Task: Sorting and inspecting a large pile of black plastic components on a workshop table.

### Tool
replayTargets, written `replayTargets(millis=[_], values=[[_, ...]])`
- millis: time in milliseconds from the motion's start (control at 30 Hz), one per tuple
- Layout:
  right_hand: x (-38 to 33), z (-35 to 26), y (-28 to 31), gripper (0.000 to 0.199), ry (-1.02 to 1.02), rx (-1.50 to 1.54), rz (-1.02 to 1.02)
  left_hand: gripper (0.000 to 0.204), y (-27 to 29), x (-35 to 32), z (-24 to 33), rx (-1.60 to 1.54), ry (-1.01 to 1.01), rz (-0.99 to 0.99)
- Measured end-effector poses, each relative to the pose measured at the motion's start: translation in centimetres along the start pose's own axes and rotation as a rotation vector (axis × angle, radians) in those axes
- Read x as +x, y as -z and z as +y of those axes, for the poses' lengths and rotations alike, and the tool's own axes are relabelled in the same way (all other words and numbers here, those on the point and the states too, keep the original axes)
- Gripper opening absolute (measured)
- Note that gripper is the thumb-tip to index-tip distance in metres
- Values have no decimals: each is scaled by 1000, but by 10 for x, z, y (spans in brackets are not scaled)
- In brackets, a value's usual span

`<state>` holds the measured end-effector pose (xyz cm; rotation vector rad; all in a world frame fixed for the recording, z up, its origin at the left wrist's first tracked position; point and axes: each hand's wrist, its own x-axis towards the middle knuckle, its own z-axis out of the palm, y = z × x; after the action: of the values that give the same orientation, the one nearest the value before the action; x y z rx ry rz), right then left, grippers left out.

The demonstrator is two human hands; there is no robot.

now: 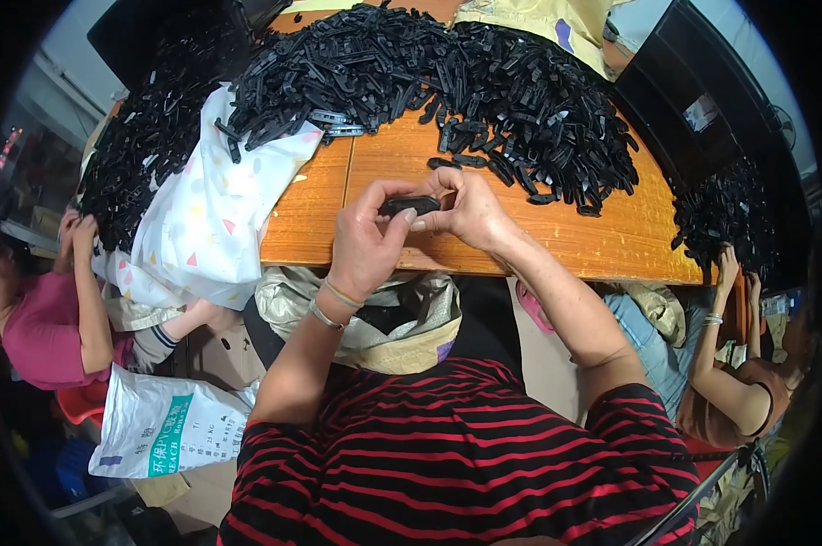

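Note:
A small black plastic part [409, 205] is pinched between both of my hands just above the near edge of the wooden table [602, 237]. My left hand [367, 238] grips its left end with thumb and fingers, a bracelet on the wrist. My right hand [470, 211] holds its right end. A big heap of the same black parts [447, 82] covers the far half of the table. A few loose parts [470, 161] lie just beyond my fingers.
A white patterned cloth [206, 209] hangs over the table's left edge. An open sack [402, 318] sits under the table in front of me. Another person [47, 309] works at the left, and one more [729, 382] at the right. A white printed bag [165, 423] lies lower left.

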<state>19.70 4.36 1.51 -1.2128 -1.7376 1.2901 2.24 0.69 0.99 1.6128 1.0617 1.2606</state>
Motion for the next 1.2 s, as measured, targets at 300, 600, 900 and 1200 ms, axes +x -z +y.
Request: replayTargets(millis=[300,600,900,1200], values=[[8,20,-12,27,112,-27,54,34,-5,-4,-9,-144,50,71],[-10,11,-10,24,49,-172,-292,25,29,-23,-18,-221,309,-122],[33,28,17,27,299,-890,239,19,61,26,-29,625,-122,-18],[49,35,22,22,423,-731,136,11,61,121,-77,1312,-274,28]])
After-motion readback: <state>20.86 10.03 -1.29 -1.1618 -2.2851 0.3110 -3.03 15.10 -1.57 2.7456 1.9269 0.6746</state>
